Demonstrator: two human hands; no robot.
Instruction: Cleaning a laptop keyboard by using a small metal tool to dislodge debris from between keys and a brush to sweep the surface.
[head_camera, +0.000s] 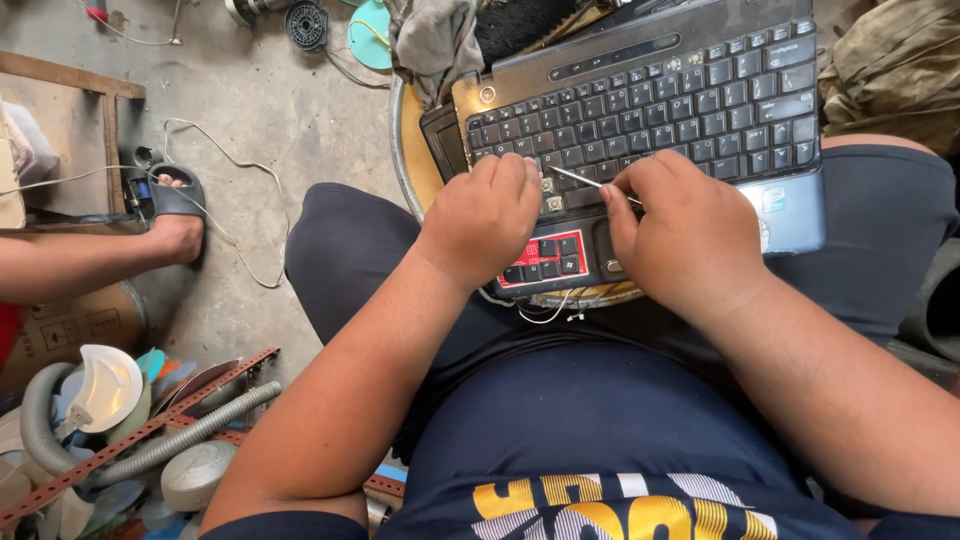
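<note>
A black laptop (660, 110) lies across the person's lap, toward twelve o'clock. The left hand (485, 220) rests curled on its front edge, fingers together. At three o'clock of it, the right hand (690, 235) pinches a thin metal tool (585, 180), tip pointing at ten o'clock onto the keys.

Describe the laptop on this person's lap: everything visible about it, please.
The laptop is an opened black base with a glossy, dusty top, lying tilted across a round tray on the person's knees. Its black keyboard has at least one key missing near the front edge, exposing a small mount. The left hand presses on that edge; the right hand holds a thin metal tool to the gap. A red-bordered key cluster shows below.
</note>
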